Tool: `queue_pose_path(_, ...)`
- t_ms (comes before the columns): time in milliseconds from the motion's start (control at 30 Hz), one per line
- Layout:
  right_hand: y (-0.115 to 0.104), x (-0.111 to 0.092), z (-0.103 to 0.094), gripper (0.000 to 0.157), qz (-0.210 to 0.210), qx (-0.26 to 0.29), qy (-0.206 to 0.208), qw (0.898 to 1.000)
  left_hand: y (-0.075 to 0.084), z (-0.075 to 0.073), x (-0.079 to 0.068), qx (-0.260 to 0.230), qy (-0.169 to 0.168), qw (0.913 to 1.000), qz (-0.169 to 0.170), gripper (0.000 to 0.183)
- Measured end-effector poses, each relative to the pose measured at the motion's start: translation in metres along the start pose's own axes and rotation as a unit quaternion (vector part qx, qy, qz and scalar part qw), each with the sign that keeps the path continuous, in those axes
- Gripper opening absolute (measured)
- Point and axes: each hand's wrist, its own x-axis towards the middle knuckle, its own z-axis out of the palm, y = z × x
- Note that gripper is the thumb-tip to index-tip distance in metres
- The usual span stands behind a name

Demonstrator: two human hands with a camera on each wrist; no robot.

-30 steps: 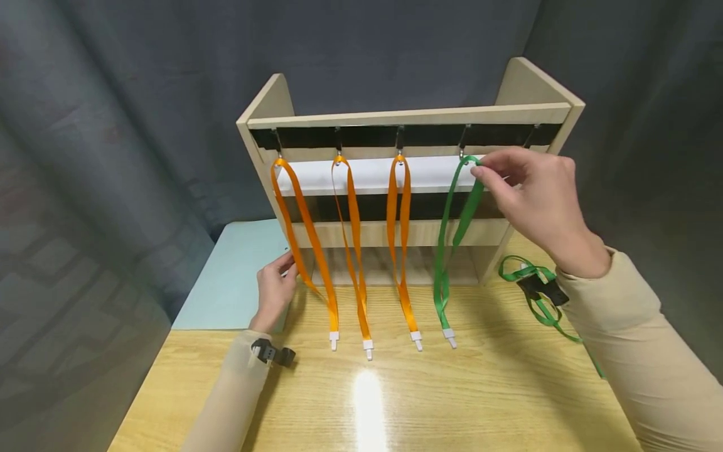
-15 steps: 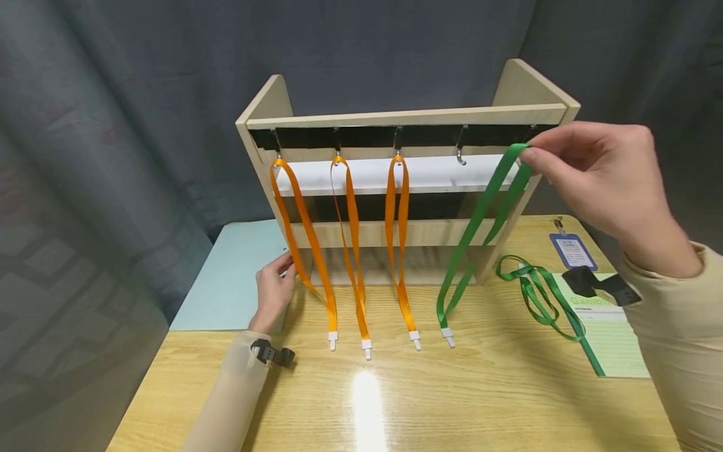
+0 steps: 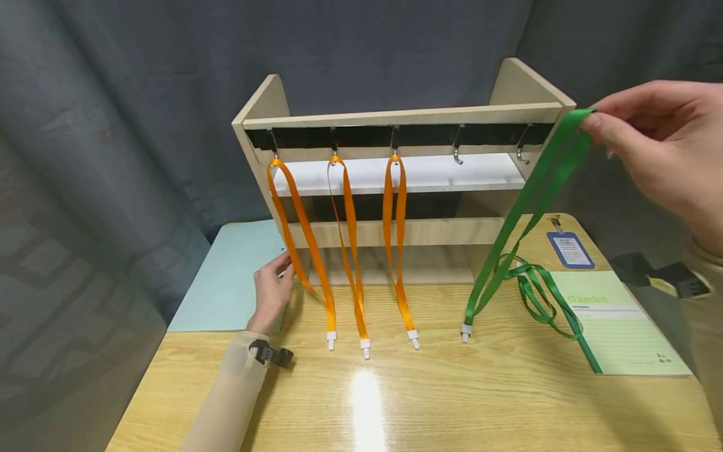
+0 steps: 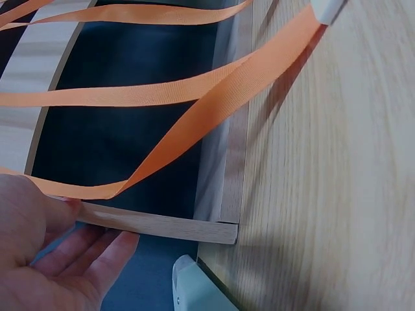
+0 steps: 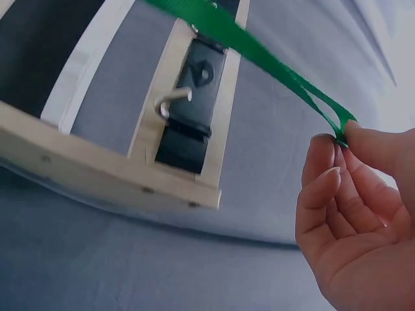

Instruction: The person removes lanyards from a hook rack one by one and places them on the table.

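My right hand pinches the top loop of a green lanyard between thumb and fingers, out past the right side of the wooden rack. The strap slants down to a white clip. In the right wrist view the green strap runs taut from the fingertips, near a bare metal hook. My left hand grips the rack's left side panel, thumb on one face, fingers on the other. Beside it hangs an orange lanyard; two more orange ones hang from neighbouring hooks.
A second green lanyard lies on the table, partly over a green notebook. Behind them lies a blue badge holder. A pale blue sheet is at the left. Two hooks at the rack's right hold nothing.
My right hand has lifted the green lanyard off the fourth hook and carried it right and upward, its clip swinging right. My left hand has stayed on the rack's side panel.
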Motion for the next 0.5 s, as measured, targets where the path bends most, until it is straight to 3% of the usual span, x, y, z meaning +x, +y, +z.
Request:
queue_pose_path(167,0.019,0.003,-0.011,0.017,-0.012,0.032,0.004,0.999,-0.001,0.001,0.000,0.003,0.002,1.0000,0.003,0.028)
queue_pose_path(400,0.032,0.003,-0.023,0.024,0.027,0.006,0.025,0.999,0.001,0.001,0.000,0.002,-0.001,1.0000,0.006,0.029)
queue_pose_path(500,0.041,0.002,-0.027,0.022,0.025,0.039,0.034,0.998,0.002,0.001,-0.001,0.000,-0.001,1.0000,0.004,0.029)
